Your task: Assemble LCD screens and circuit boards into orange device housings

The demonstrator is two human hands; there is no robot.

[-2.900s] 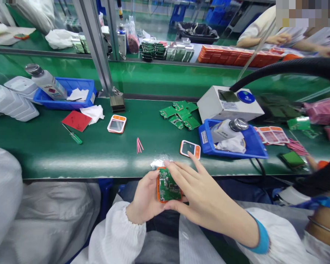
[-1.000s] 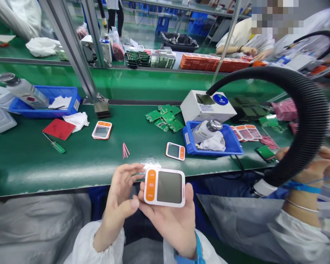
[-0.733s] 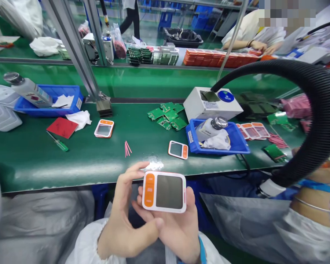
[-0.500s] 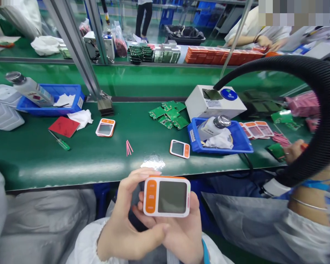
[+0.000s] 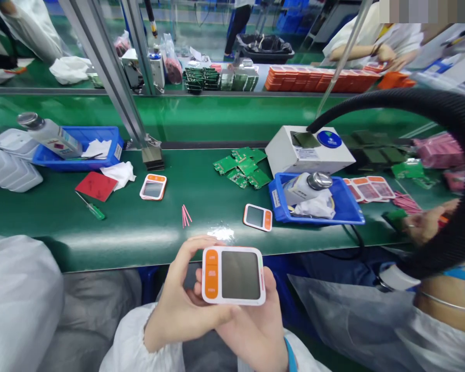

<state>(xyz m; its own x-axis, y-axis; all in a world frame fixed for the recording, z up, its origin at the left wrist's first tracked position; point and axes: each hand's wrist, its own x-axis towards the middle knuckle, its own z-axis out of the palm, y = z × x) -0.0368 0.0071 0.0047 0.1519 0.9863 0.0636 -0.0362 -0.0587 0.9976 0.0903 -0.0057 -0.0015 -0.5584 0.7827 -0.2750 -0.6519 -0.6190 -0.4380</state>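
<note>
Leaning in the blue tray (image 5: 72, 164) at far left, a white bottle (image 5: 58, 140) stands tilted. Nearer lie a red square (image 5: 96, 186) and a green-handled screwdriver (image 5: 95, 211), then, to their right, an orange-and-white unit (image 5: 153, 187) and some pink strips (image 5: 186, 217) on the tabletop (image 5: 217, 201).

On the near side, the left hand (image 5: 179, 298) curves into a C, pinching the left part of the screened device (image 5: 233, 275): its fingers meet the far edge, its thumb runs along the near edge. The device sits between both hands, at the tabletop's near edge, screen up, orange buttons to the left. Beneath it the right hand (image 5: 252, 333) is turned palm up, cupped around it, thumb against the right end and fingertips curling behind the left end.

Farther off are loose green circuit boards (image 5: 243, 165); a second unit (image 5: 258, 217) lies just left of another blue tray (image 5: 318, 218). At far right, a co-worker's hand (image 5: 426, 226) shows beside a black hose (image 5: 403, 101).
</note>
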